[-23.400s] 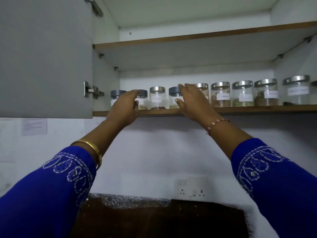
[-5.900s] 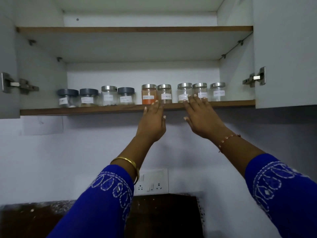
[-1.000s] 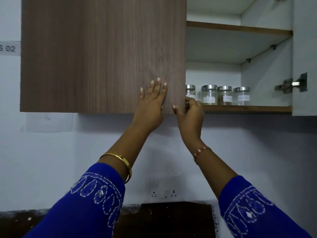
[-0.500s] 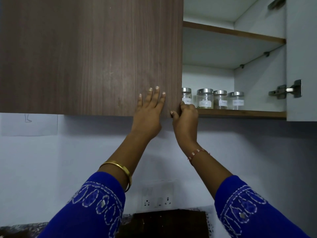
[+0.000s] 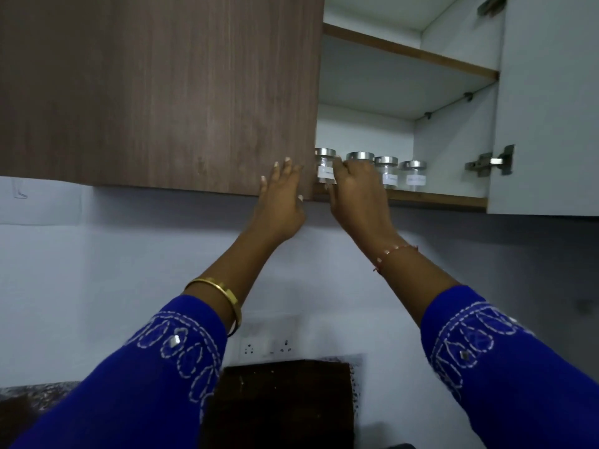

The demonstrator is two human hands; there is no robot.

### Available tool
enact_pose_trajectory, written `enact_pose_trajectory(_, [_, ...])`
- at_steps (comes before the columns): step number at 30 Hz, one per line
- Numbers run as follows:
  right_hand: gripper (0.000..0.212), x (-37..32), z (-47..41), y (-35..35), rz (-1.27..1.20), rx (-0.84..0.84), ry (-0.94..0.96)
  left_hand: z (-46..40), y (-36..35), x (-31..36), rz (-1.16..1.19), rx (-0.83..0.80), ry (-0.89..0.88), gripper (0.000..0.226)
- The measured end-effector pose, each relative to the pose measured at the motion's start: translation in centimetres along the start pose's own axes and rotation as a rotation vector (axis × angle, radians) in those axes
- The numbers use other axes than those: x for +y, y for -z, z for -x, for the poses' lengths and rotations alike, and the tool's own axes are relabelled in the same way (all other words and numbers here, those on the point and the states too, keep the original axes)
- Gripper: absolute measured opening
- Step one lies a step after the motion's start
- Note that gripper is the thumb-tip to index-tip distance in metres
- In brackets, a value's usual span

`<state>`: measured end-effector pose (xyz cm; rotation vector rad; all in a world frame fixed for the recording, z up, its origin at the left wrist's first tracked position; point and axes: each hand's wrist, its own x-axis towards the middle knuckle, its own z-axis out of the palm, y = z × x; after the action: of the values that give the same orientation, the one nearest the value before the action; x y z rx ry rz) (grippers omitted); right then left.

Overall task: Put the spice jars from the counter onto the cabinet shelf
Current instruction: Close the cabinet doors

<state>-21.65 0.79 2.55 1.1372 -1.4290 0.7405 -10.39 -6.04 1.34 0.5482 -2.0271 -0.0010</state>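
Wall cabinet up high, two doors. Left door (image 5: 162,92) is shut or nearly so, brown wood-grain front. Right door (image 5: 547,108) swung open, pale grey inside, metal hinge (image 5: 491,164) on it. Cabinet interior white w/ wood-edged shelves: upper shelf (image 5: 411,53) and lower shelf (image 5: 437,199).

Spice jars (image 5: 385,171) sit in a row on the lower shelf, just behind its front edge. Four visible right of the left door's edge: clear glass, silver metal lids, small white label on each. Leftmost one partly hidden by door and hand. Label writing too small and blurred to read.

Left hand (image 5: 282,202) flat against the left door's lower right corner, fingers straight, palm on the wood, gripping nothing. Right hand (image 5: 356,189) just beside it, raised in front of the shelf edge and the two leftmost visible jars; fingers bent forward toward them, but can't tell whether they grip a jar or just rest there. Gold bangle (image 5: 223,294) on left wrist, thin red-and-white thread bracelet (image 5: 393,254) on right. Both sleeves blue w/ white stitched embroidery.

Below: plain white-grey wall (image 5: 97,270), white switch/socket plate (image 5: 269,343) low in the middle. Dark brown board or panel (image 5: 282,403) under the socket; speckled dark counter (image 5: 35,392) at lower left. Paper sheet (image 5: 39,202) stuck on wall under the left door, faint mark on it, unreadable.
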Motion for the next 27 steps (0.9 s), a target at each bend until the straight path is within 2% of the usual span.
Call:
enact_pose_trajectory(4, [0.043,4.2,0.2,3.9,0.179,0.018,0.099,0.0,-1.5,4.2,0.223,0.067,-0.086,0.059])
enact_pose_trajectory(10, [0.042,12.9,2.2,10.3,0.385,0.001,0.076,-0.8,-4.0,14.4,0.442,0.065,-0.207,0.057])
enact_pose_trajectory(20, [0.037,30.5,5.7,23.6,0.646,0.083,-0.029,-1.0,-11.4,32.9,0.605,-0.040,-0.375,0.054])
enact_pose_trajectory(27, [0.047,38.8,7.9,31.1,0.694,0.161,-0.173,-1.6,-14.4,44.1,0.693,-0.054,-0.458,0.052])
